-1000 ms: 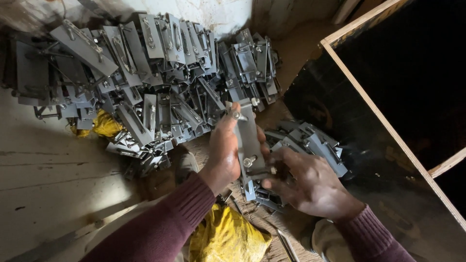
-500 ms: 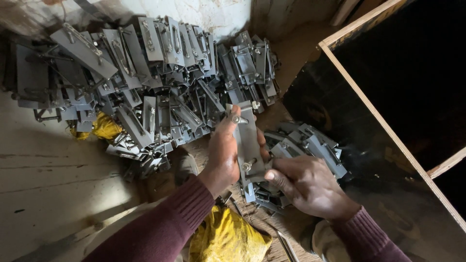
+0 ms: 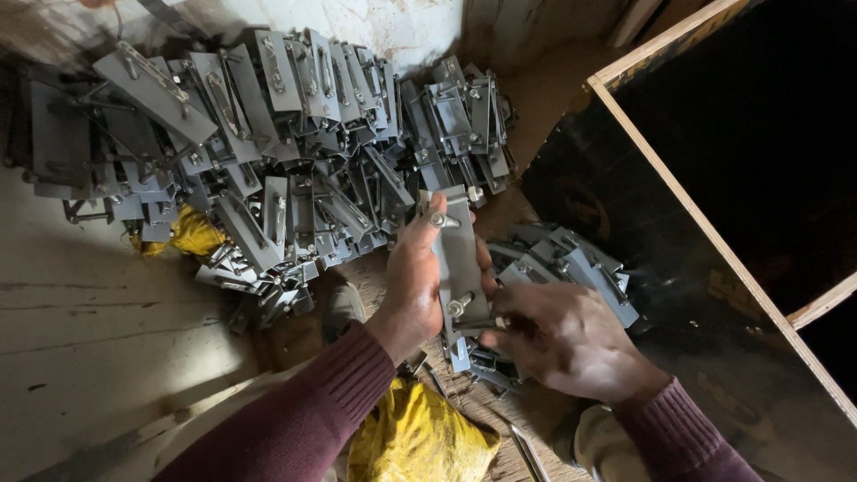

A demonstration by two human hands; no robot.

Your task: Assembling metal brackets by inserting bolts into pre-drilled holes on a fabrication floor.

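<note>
Here the left hand (image 3: 415,277) wraps its fingers around a grey metal plate (image 3: 460,259), holding it upright and steady above the floor. The right hand (image 3: 562,339) pinches a bolt (image 3: 457,307) at the plate's lower end, likely turning it. The big pile of plates (image 3: 268,161) lies just behind, a smaller pile (image 3: 571,259) beside the right hand, both within reach.

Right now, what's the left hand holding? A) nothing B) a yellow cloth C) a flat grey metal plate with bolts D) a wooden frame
C: the left hand grips a flat grey metal plate upright, with a bolt near its top and another near its bottom, while the right hand works at the plate's lower end. The yellow cloth lies below the hands, untouched.
</note>
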